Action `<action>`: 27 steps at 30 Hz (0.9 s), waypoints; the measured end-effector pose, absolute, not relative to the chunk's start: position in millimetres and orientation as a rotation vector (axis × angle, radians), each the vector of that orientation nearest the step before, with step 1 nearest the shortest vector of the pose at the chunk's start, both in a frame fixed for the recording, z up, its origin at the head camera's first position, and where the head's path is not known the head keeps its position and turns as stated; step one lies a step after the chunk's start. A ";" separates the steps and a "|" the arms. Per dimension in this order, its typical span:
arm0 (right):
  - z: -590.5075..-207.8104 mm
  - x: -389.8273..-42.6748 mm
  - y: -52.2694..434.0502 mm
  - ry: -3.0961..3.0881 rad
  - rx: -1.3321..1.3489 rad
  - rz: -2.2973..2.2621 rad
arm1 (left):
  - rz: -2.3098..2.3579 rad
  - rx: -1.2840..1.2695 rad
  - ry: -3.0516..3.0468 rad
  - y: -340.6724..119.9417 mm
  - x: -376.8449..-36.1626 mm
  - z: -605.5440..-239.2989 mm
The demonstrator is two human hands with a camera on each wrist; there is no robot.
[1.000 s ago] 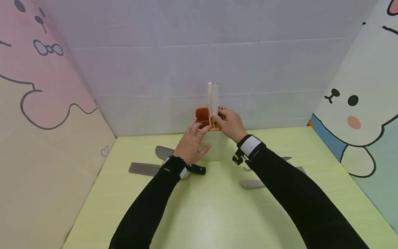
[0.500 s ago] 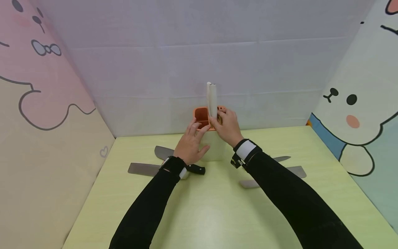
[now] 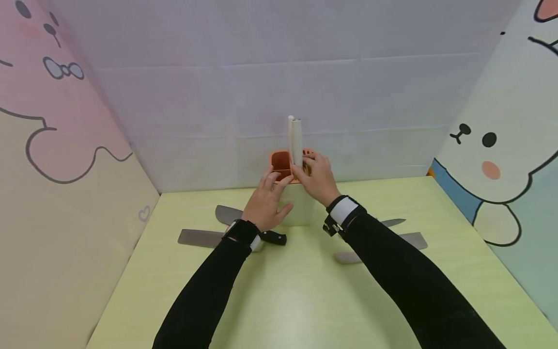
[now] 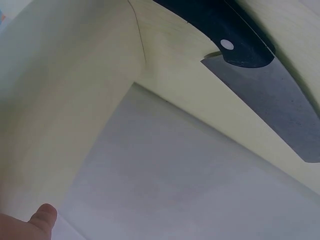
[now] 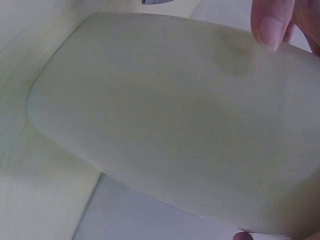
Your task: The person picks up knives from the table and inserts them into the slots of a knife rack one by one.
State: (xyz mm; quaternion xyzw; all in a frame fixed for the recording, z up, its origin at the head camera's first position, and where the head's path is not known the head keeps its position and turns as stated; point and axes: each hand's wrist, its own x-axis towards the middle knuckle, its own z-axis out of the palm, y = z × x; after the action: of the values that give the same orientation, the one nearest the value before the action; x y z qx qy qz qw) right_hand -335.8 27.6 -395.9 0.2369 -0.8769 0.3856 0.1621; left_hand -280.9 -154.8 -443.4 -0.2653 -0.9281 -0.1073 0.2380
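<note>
A white knife holder (image 3: pixel 302 209) with an orange slotted top (image 3: pixel 280 162) stands at the back of the yellow-green table (image 3: pixel 283 295). My right hand (image 3: pixel 316 177) pinches a white-handled knife (image 3: pixel 295 139) that stands upright in the orange top, blade hidden inside. My left hand (image 3: pixel 266 201) rests on the holder's left side, fingers straight up to the rim. In the left wrist view the holder's wall (image 4: pixel 60 100) fills the left, with a fingertip (image 4: pixel 42 218) on it. The right wrist view shows the holder's pale body (image 5: pixel 175 115) close up and my thumb (image 5: pixel 272 22).
A black-handled knife (image 3: pixel 274 237) with a wide grey blade (image 3: pixel 198 237) lies left of the holder, another blade (image 3: pixel 226 213) behind it. Right of the holder lie more knives (image 3: pixel 414 239) partly under my right arm. Cartoon-printed walls close in three sides.
My right hand and the white knife handle have edged slightly left. The left hand stays on the holder.
</note>
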 end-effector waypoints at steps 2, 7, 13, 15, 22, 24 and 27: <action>-395.8 -335.7 27.7 -2.512 0.668 1.103 | -0.303 -0.732 -2.533 -154.9 -280.5 -442.7; -396.6 -334.7 32.4 -2.517 0.693 1.126 | -0.314 -0.732 -2.531 -155.3 -280.3 -443.2; -398.5 -323.1 68.7 -2.518 0.726 1.199 | -0.316 -0.727 -2.525 -154.5 -281.5 -446.4; -400.2 -318.7 92.2 -2.549 0.708 1.192 | -0.320 -0.727 -2.524 -153.1 -282.2 -447.6; -413.0 -306.1 181.2 -2.773 0.564 1.042 | -0.318 -0.734 -2.509 -151.6 -283.2 -446.8; -418.6 -299.5 198.8 -2.858 0.545 0.963 | -0.311 -0.735 -2.506 -152.5 -282.9 -446.3; -428.8 -289.2 215.4 -2.943 0.572 0.795 | -0.305 -0.734 -2.513 -154.6 -281.9 -444.8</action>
State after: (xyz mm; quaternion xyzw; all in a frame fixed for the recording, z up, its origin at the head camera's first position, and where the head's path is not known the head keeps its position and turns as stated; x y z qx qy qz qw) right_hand -289.2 215.4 -428.8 0.1843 -0.9486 0.2563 0.0202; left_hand -281.9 -154.6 -444.8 -0.2696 -0.9231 -0.1121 0.2501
